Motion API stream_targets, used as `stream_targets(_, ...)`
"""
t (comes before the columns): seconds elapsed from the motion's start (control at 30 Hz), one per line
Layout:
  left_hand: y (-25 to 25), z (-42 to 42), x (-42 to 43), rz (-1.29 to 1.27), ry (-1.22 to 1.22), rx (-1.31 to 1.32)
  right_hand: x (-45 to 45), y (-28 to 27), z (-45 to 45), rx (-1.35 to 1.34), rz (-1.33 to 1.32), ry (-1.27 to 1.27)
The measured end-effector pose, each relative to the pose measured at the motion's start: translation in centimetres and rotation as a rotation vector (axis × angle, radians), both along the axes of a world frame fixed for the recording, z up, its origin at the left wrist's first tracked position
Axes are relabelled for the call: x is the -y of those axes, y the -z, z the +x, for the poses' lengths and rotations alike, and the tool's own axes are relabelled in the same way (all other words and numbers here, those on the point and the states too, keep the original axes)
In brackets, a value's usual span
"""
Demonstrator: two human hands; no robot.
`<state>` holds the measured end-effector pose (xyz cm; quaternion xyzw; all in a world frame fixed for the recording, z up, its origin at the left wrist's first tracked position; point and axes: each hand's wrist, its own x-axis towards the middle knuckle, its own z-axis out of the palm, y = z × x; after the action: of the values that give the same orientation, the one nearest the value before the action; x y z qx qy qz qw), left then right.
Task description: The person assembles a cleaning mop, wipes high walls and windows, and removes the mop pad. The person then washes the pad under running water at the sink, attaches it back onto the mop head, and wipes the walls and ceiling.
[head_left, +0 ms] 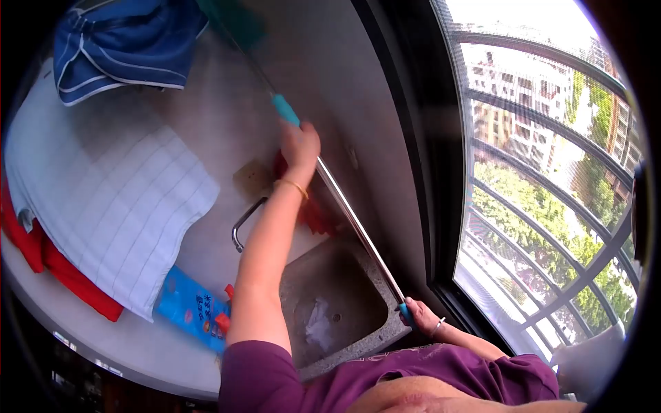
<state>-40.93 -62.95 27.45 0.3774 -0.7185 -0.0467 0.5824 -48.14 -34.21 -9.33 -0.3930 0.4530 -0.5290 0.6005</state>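
Observation:
A long silver metal pole with teal grips slants from the lower right toward the top. At its far end is a blurred teal-green head, whose kind I cannot make out. My left hand is closed around the pole just below the upper teal sleeve, with the arm stretched out. Down by the window frame, my right hand grips the lower teal end.
Below is a stone sink with a white crumpled cloth in it. A curved metal faucet stands beside it. Blue shorts, a white checked cloth and a red cloth hang left, near a blue packet. A barred window is right.

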Motion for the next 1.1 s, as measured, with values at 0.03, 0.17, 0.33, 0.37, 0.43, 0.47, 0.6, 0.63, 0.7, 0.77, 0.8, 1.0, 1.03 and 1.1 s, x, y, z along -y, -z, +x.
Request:
stream_targets(0.03, -2.8, -0.4, 1.3, -0.074, 0.003, 0.006, 1.3, -2.7, -0.2, -0.028, -0.036, -0.010)
stream_targets(0.17, -14.3, -1.6, -0.2, -0.245, -0.205, 0.073, 5.1, -11.4, -0.1, -0.092, -0.187, -0.036)
stream_targets(0.33, -19.4, 0.1, 2.4, -0.868, -0.730, 0.569, 6.1, -15.4, 0.5, -0.155, -0.369, -0.091)
stream_targets(0.37, -19.3, 0.5, 3.1, -1.050, -0.780, 0.663, 6.3, -14.9, 0.6, -0.152, -0.359, -0.102)
stream_targets(0.43, -18.8, 0.9, 1.5, -0.836, -0.730, 0.705, 7.1, -13.8, 0.6, -0.185, -0.398, -0.020)
stream_targets(0.47, -18.2, 1.3, 0.5, -0.636, -0.673, 0.738, 7.2, -13.3, 0.2, -0.184, -0.393, -0.025)
stream_targets(0.6, -12.4, 4.6, 1.0, -0.553, -0.683, 0.698, 6.9, -9.3, -2.0, -0.437, -0.330, 0.083)
stream_targets(0.63, -10.7, 5.7, 1.4, -0.581, -0.627, 0.628, 6.6, -8.0, -2.0, -0.437, -0.315, 0.067)
stream_targets(0.7, -7.0, 7.7, 1.2, -0.587, -0.572, 0.553, 5.7, -5.2, -1.9, -0.440, -0.300, 0.039)
stream_targets(0.77, -3.2, 9.4, -0.4, -0.554, -0.526, 0.536, 4.4, -2.5, -2.2, -0.541, -0.270, 0.022)
stream_targets(0.8, -1.3, 10.1, -1.2, -0.538, -0.472, 0.516, 3.5, -1.7, -2.6, -0.548, -0.273, 0.024)
stream_targets(1.0, 8.5, 12.5, -6.2, -0.380, -0.282, 0.398, -3.0, 5.7, -4.3, -0.677, -0.227, -0.025)
stream_targets(1.03, 10.2, 13.0, -7.3, -0.339, -0.259, 0.380, -4.5, 6.1, -4.3, -0.715, -0.155, -0.041)
stream_targets(1.1, 13.4, 14.1, -8.7, -0.274, -0.231, 0.358, -7.1, 4.6, -3.4, -0.667, 0.024, -0.024)
